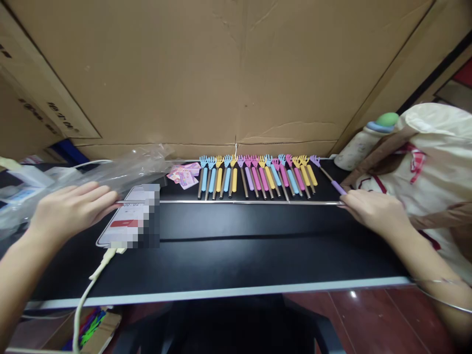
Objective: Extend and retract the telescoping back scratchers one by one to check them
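A row of several small back scratchers (258,176) with blue, yellow, pink and purple hand-shaped heads lies along the back of the black desk (236,255). At the row's right end lies a purple scratcher (326,174), tilted. My right hand (376,211) pinches its purple handle end, fingers closed. My left hand (72,209) rests flat with fingers stretched out, touching the top edge of a phone (125,219) and a clear plastic bag (121,169).
A charging cable (92,285) runs from the phone over the front edge. Pink cards (183,175) lie left of the row. A bottle (363,140) and a cream cloth bag (431,162) stand at the right. Cardboard (236,73) walls the back.
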The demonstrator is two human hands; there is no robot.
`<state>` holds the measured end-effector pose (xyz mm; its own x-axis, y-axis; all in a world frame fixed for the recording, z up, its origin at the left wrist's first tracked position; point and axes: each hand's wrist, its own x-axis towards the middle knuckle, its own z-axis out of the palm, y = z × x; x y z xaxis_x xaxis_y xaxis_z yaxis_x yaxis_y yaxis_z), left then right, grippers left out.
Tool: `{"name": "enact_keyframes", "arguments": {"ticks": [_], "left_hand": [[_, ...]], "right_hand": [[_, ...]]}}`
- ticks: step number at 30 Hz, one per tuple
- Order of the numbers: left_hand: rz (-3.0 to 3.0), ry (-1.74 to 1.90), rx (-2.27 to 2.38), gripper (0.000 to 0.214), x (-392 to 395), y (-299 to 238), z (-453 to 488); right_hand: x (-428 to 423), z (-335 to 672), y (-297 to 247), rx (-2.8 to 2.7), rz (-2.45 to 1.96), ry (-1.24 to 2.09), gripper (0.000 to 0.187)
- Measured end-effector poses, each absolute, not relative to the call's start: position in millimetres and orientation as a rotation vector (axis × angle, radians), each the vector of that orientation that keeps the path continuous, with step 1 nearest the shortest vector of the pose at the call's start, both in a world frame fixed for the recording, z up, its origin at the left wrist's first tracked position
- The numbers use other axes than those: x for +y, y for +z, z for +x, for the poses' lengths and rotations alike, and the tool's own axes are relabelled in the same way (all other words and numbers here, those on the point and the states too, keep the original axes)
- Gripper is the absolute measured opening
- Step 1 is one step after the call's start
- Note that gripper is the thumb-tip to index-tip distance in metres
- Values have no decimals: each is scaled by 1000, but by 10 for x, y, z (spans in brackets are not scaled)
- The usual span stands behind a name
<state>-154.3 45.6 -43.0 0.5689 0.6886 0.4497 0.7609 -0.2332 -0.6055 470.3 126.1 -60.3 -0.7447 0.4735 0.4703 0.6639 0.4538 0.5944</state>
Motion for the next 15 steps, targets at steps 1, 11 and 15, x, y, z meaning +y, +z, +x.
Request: {"name": "enact_keyframes", "arguments": {"ticks": [1,11,15], "left_hand": [[-1973,-130,-1172,32,433,-437,-1593],[-1951,-128,-1221,38,441,-382,-1639],[-1895,-26,-1247,39,432,-391,-1711]], "right_hand": [[1242,4749,-600,-2461,-995,-1160,33],[1157,4649,-580,-2510,-1149,-1084,41],[1149,4703,-530,-2478,-1296,-886,39]]}}
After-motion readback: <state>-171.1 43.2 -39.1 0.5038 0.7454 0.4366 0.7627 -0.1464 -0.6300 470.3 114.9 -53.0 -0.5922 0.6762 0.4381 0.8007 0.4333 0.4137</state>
